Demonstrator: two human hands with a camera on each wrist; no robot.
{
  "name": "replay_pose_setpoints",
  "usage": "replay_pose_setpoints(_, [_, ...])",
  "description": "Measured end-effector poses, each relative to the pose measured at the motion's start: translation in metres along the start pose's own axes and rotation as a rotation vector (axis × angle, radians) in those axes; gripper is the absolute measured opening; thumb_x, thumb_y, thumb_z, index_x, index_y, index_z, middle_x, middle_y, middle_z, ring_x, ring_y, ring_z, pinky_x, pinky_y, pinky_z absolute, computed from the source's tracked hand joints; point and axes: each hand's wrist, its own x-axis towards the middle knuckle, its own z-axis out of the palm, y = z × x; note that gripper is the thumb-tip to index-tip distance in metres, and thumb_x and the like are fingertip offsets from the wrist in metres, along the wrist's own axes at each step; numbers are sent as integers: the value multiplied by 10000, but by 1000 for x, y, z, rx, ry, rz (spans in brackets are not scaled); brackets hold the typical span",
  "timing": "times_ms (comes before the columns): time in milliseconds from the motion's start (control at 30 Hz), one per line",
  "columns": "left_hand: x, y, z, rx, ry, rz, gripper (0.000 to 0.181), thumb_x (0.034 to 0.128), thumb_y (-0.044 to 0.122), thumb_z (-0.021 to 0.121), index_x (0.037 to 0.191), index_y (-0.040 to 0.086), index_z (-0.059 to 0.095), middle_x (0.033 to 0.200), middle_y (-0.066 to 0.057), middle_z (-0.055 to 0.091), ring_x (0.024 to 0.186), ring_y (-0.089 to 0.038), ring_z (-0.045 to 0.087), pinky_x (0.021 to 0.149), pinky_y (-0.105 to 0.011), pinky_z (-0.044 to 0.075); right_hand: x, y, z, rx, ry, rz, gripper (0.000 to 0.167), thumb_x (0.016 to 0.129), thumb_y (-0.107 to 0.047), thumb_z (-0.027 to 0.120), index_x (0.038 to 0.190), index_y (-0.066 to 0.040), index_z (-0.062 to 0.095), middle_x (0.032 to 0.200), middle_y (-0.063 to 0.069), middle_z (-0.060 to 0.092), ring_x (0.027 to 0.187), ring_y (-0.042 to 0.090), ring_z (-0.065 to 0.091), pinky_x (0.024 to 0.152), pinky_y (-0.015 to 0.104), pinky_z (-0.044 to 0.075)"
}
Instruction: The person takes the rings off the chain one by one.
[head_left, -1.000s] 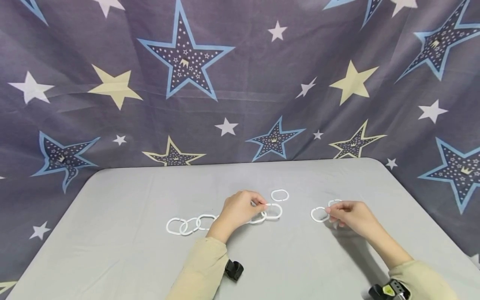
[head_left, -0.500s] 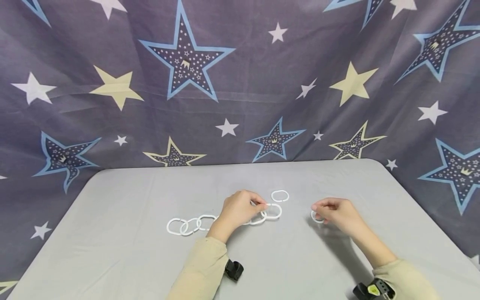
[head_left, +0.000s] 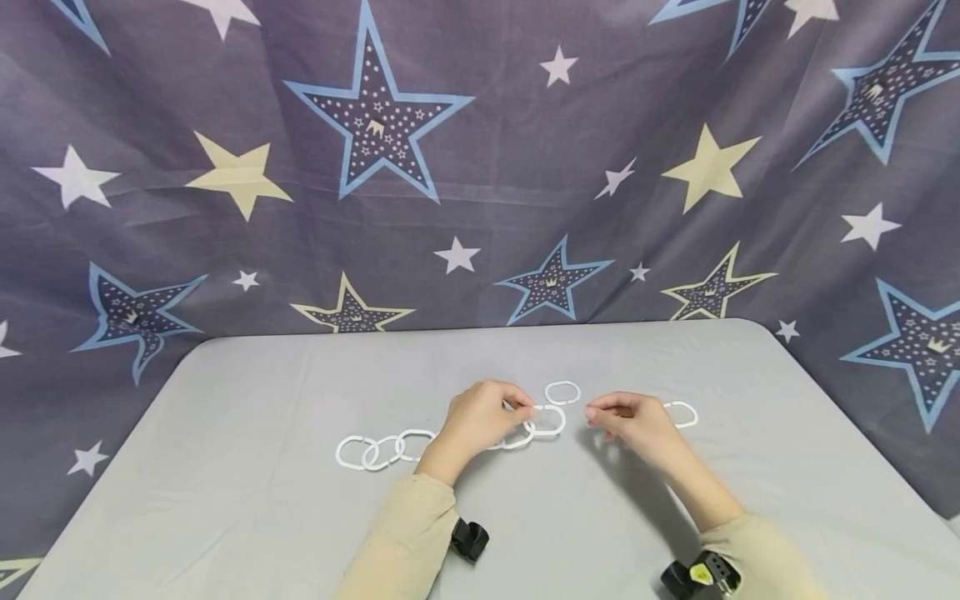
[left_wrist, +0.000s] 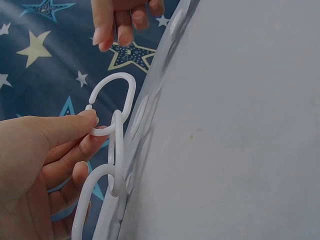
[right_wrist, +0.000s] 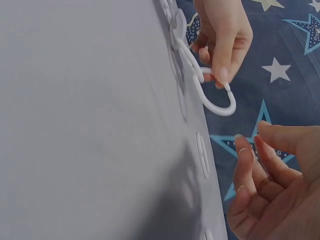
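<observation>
A chain of white plastic links (head_left: 416, 433) lies across the middle of the table, partly hidden by my left hand (head_left: 480, 417). Thumb and index finger of that hand pinch the end link (left_wrist: 131, 95) beside the small gap in its ring, holding it tilted up. My right hand (head_left: 637, 425) hovers just to the right of the chain's end. Its fingers are loosely bent, the thumb near the index finger, and the right wrist view shows nothing between them (right_wrist: 280, 175). One loose link (head_left: 562, 392) lies behind the chain's end; another loose link (head_left: 681, 414) shows beyond the right hand.
The links lie on a grey cloth-covered table (head_left: 225, 517). Behind it hangs a dark curtain (head_left: 495, 167) printed with stars. Black camera mounts sit at both wrists (head_left: 470, 542).
The right hand has moved left from the loose links toward the chain's end, uncovering the rightmost link and covering the one beside it. The left hand keeps its pinch and place.
</observation>
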Motion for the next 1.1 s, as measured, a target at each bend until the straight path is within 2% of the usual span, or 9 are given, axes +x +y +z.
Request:
replay_pose_setpoints(167, [1, 0, -1, -1, 0, -5, 100, 890, 347, 743, 954, 283, 785, 834, 200, 690, 696, -29, 560, 682, -320, 438, 6, -4, 13, 29, 24, 10, 297, 888, -173, 734, 1095, 37, 701, 827, 57, 718, 664, 187, 634, 524, 247, 456])
replay_pose_setpoints(400, [2, 0, -1, 13, 0, 6, 117, 895, 354, 735, 967, 276, 786, 843, 188, 694, 686, -27, 556, 662, -310, 439, 14, -8, 27, 39, 44, -6, 324, 881, -179, 739, 1123, 33, 696, 876, 93, 722, 661, 155, 642, 508, 256, 452])
replay_pose_setpoints(700, [2, -2, -1, 11, 3, 2, 135, 896, 360, 734, 983, 271, 785, 848, 178, 701, 660, -32, 552, 657, -311, 439, 22, -6, 41, 81, -4, 3, 334, 881, -152, 728, 1128, 68, 681, 866, 131, 716, 643, 152, 621, 491, 250, 435])
replay_pose_setpoints(967, [1, -2, -2, 9, 9, -2, 143, 899, 360, 730, 987, 261, 783, 856, 165, 704, 636, -44, 538, 647, -311, 430, 22, -3, 45, 99, -4, 28, 265, 869, -116, 738, 1035, 87, 708, 687, 47, 670, 592, 120, 591, 497, 235, 418])
replay_pose_setpoints(1100, [0, -3, -3, -2, 3, -9, 123, 898, 357, 731, 965, 267, 780, 845, 173, 692, 619, -51, 533, 627, -301, 422, 21, -1, 46, 105, -10, 25, 267, 871, -123, 746, 1028, 90, 710, 682, 49, 672, 595, 122, 592, 495, 236, 424])
